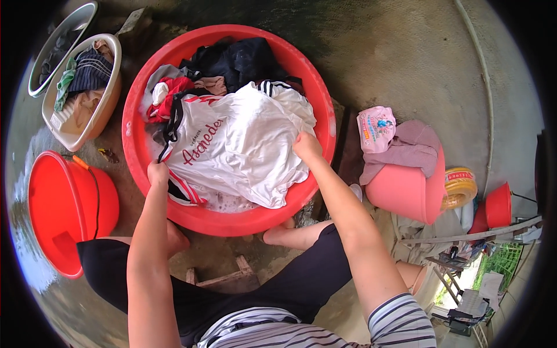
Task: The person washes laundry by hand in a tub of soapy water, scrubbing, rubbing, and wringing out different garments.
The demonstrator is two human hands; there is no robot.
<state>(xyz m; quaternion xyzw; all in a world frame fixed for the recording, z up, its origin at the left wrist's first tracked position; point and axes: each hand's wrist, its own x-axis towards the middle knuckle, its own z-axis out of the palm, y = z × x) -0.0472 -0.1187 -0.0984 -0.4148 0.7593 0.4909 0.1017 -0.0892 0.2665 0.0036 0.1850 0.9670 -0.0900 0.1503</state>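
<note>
A white T-shirt (232, 136) with red lettering and black-and-red trim lies spread across a big round red basin (134, 119). My left hand (158, 173) is closed on its dark trimmed edge at the basin's left side. Over on the right, my right hand (307, 147) grips the shirt's white cloth near the rim. Suds (226, 203) show below the shirt. Behind it in the basin are black clothes (243, 61), a red garment (177, 93) and other bunched pieces, partly covered by the shirt.
At left stand a red bucket (55, 211), a cream tub (115, 75) of clothes and a grey-green basin (42, 87). At right are a pink bucket (406, 188) draped with a mauve cloth (415, 145), a pink packet (376, 129) and a yellow coiled hose (460, 188).
</note>
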